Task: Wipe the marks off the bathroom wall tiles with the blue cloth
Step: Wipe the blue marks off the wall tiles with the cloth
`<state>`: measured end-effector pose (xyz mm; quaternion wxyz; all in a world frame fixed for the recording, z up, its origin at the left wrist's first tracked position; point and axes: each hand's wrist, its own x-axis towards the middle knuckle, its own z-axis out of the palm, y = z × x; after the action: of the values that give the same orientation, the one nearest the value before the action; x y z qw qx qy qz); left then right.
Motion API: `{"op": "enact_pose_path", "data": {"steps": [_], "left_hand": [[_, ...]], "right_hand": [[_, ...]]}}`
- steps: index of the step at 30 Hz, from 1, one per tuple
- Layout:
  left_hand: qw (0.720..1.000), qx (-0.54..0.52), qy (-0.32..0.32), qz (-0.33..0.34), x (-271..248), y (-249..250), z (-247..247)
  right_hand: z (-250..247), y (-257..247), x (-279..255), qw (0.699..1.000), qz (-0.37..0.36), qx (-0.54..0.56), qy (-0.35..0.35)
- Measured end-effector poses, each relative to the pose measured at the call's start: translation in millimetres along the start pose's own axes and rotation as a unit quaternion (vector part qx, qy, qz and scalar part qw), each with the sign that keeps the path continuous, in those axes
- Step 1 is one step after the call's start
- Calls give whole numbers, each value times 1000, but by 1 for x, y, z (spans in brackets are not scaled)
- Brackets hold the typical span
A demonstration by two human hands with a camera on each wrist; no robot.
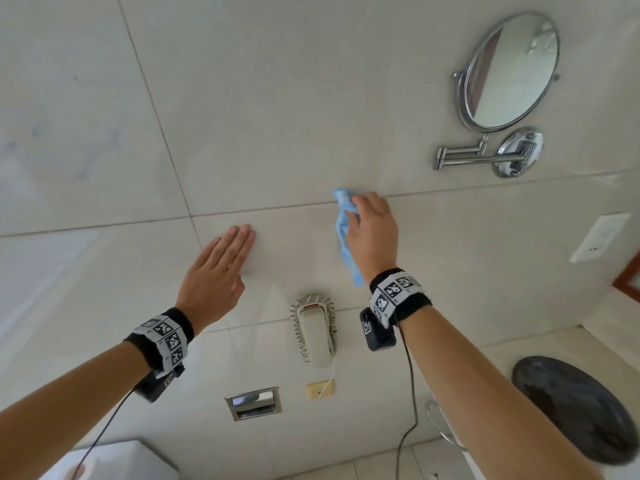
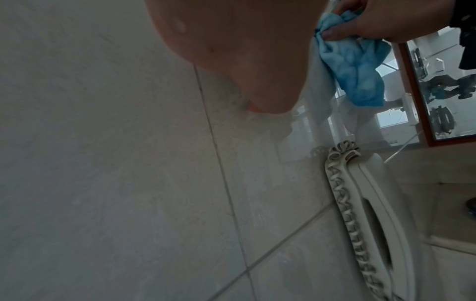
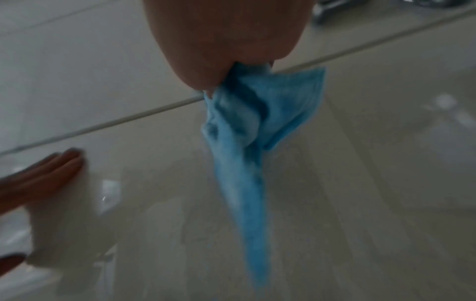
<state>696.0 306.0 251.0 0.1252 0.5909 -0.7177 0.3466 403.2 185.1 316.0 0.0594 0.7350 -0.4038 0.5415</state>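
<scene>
My right hand (image 1: pixel 372 230) grips a bunched light-blue cloth (image 1: pixel 344 233) and holds it against the pale wall tiles (image 1: pixel 294 116), right at a horizontal grout line. The cloth's loose tail (image 3: pixel 244 183) hangs down below the fist. In the left wrist view the cloth (image 2: pixel 352 69) shows crumpled under the right hand's fingers (image 2: pixel 342 33). My left hand (image 1: pixel 221 265) lies flat on the tile to the left, fingers straight and together, holding nothing. Faint bluish marks (image 1: pixel 86 168) smudge the tiles at the far left.
A round chrome mirror (image 1: pixel 509 71) on a folding arm hangs at the upper right. A white wall phone (image 1: pixel 315 334) with coiled cord sits below the hands. A steel recessed holder (image 1: pixel 252 403), a wall socket (image 1: pixel 599 237) and a dark basin (image 1: pixel 571 407) lie lower and right.
</scene>
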Motion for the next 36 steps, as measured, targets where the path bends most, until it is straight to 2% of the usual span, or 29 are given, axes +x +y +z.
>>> {"op": "enact_pose_path", "data": {"steps": [2,4,8,10,13,15,17,19,20,24,26,27,29,30,32,34,36], "left_hand": [[1000,-7,6,8,0,-1,-1],[1000,-9,7,16,0,-3,-4],[999,-15,-22,21,1,-6,-12],[998,-36,-40,16,2,-4,-17],[992,-114,-45,-9,2,5,-33],[969,-224,-38,-97,4,12,-54],[906,-368,-23,-208,7,18,-79],[838,-464,-5,-286,8,17,-94],[821,-479,-3,-309,7,13,-98],[785,-503,11,-361,-8,-6,-110],[766,-530,41,-362,-17,-18,-118],[759,-544,56,-353,-21,-24,-125],[766,-554,69,-318,-26,-33,-138],[776,-547,70,-306,-27,-36,-145],[799,-519,83,-293,-29,-42,-155],[806,-494,96,-312,-32,-47,-156],[805,-468,93,-352,-36,-51,-153]], "right_hand": [[-2,-3,0,997,-50,-34,-51],[-10,5,7,994,-51,-58,-74],[-19,15,14,996,87,9,26],[-15,2,18,994,100,34,22],[-16,-35,33,989,26,124,-79],[-19,-64,46,970,3,191,-149],[-18,-90,55,947,23,264,-182],[-14,-112,56,915,62,336,-213],[-12,-122,55,898,80,367,-230],[-3,-149,49,829,132,452,-301],[1,-154,49,781,201,480,-345],[2,-157,48,754,236,490,-369],[6,-160,43,709,277,506,-406],[10,-163,38,695,284,514,-414],[17,-171,26,687,274,519,-428],[23,-182,15,674,256,518,-461],[22,-195,7,617,244,540,-518]]}}
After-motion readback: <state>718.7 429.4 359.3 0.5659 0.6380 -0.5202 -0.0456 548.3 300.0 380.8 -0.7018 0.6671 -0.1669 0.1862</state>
